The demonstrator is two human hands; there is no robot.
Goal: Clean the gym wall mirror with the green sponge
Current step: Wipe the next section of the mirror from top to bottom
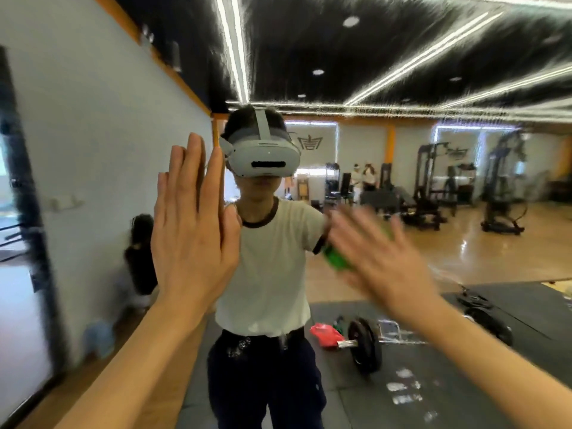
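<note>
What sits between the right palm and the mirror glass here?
In the head view, the green sponge lies between the right hand and the mirror, pressed under blurred, spread fingers.

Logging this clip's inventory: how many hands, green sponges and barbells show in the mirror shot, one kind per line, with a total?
Hands: 2, the left hand flat on the mirror and the blurred right hand
Green sponge: 1, under the right hand
Barbell: 1, reflected on the mat
Total: 4
</note>
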